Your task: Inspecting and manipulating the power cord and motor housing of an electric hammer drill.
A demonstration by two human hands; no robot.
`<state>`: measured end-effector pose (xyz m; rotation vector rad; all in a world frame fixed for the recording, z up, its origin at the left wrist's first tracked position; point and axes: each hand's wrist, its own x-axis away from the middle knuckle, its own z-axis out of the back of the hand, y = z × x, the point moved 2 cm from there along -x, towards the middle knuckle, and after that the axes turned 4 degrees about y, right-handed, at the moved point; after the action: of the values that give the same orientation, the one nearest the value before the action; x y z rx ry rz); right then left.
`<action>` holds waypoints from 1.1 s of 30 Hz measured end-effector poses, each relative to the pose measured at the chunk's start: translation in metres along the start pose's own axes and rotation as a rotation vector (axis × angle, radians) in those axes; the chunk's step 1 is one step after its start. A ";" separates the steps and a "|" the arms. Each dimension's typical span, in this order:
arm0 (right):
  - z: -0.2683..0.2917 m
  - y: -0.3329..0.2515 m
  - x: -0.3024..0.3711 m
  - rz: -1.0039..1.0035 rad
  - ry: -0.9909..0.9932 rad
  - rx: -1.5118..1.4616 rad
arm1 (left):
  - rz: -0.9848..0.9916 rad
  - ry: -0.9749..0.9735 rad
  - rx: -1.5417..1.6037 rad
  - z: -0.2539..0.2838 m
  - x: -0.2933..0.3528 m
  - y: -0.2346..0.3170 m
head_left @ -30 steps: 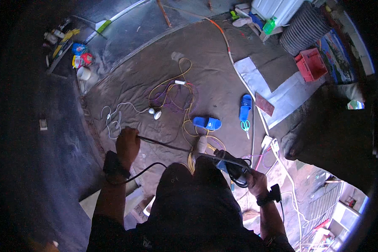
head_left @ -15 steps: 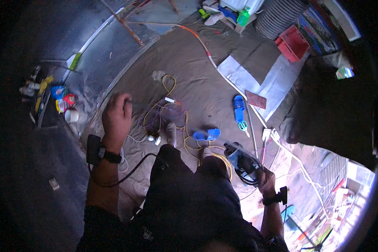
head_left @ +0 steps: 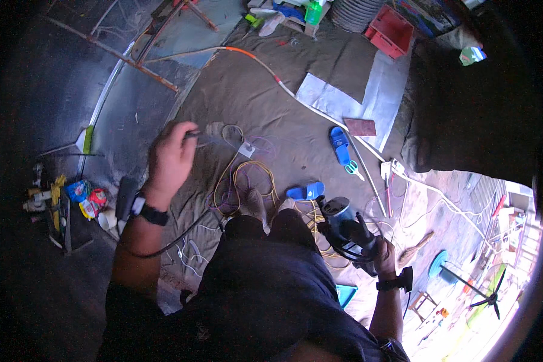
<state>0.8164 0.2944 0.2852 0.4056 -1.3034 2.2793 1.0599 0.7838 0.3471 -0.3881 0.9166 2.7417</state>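
Observation:
My left hand [head_left: 174,160] is raised ahead of me on the left, its fingers closed on a small dark object [head_left: 192,134], perhaps a plug; blur hides its kind. Beyond the fingertips, a white socket box [head_left: 246,149] shows beside loops of yellow cord [head_left: 256,166]. My right hand [head_left: 385,259] grips a dark power tool [head_left: 347,220] low on the right. The tool has a round grey-blue end and a black cord [head_left: 350,252] looped against it. Its exact kind cannot be made out.
Blue slippers [head_left: 339,146] [head_left: 306,191] and teal-handled scissors [head_left: 352,168] lie on the brown ground sheet [head_left: 283,120]. A long pale pipe [head_left: 326,110] crosses it. A red crate [head_left: 390,31] stands far right. A rusty metal frame [head_left: 145,66] is far left.
My view has shifted, so the floor things sit differently in it. The power tool has turned, showing its round end. The white socket box looks larger and turned toward me.

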 end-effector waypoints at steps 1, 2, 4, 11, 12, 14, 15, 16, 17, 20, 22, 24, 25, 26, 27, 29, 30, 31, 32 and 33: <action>-0.002 0.005 0.004 -0.115 -0.019 -0.166 | 0.083 -0.044 -0.039 0.003 0.004 -0.010; -0.001 0.011 0.004 -0.082 -0.027 -0.114 | -0.006 0.032 -0.077 0.011 -0.008 -0.007; -0.009 0.029 0.001 -0.031 -0.014 -0.158 | -0.100 0.110 -0.126 0.037 -0.042 0.014; 0.013 0.049 0.000 0.085 -0.010 0.022 | 0.057 0.126 -0.090 0.048 -0.048 0.045; 0.016 0.068 -0.004 0.038 -0.014 -0.005 | 0.066 0.100 -0.035 0.047 -0.045 0.058; 0.024 0.069 -0.004 -0.001 0.000 0.005 | 0.135 0.099 0.131 0.051 -0.040 0.081; 0.023 0.067 -0.004 0.013 0.018 -0.032 | 0.131 0.099 0.126 0.056 -0.040 0.096; 0.027 0.076 -0.003 0.010 0.024 -0.033 | 0.108 0.107 0.136 0.061 -0.042 0.114; 0.033 0.087 -0.005 0.006 0.027 0.055 | 0.083 0.118 0.142 0.067 -0.047 0.130; 0.040 0.073 -0.002 0.000 0.060 0.113 | -0.239 0.152 0.345 0.072 -0.062 0.161; 0.039 0.073 -0.005 -0.061 0.091 0.071 | -0.281 0.119 0.283 0.068 -0.070 0.164; 0.046 0.078 0.003 -0.064 0.147 0.046 | -0.328 0.086 0.221 0.064 -0.077 0.164; 0.046 0.055 0.004 -0.068 0.195 0.021 | -0.308 0.088 0.177 0.059 -0.079 0.158; 0.046 0.049 0.006 -0.060 0.200 0.029 | -0.288 0.088 0.142 0.052 -0.081 0.153; 0.045 0.053 0.007 -0.071 0.212 0.025 | -0.298 0.078 0.153 0.045 -0.085 0.152; 0.044 0.059 0.006 0.104 0.267 0.172 | -0.247 0.029 0.315 0.034 -0.095 0.152; 0.042 0.068 0.006 0.092 0.274 0.166 | -0.254 0.017 0.320 0.028 -0.098 0.149; 0.040 0.080 0.008 0.088 0.273 0.214 | -0.234 0.000 0.307 0.021 -0.102 0.144; 0.039 0.088 0.009 0.086 0.267 0.267 | -0.210 -0.013 0.295 0.015 -0.107 0.141; 0.038 0.093 0.011 0.084 0.259 0.320 | -0.213 -0.025 0.302 0.011 -0.113 0.140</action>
<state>0.7579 0.2245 0.2419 0.1540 -0.8457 2.5190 1.1231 0.6671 0.4686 -0.3698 1.1858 2.3657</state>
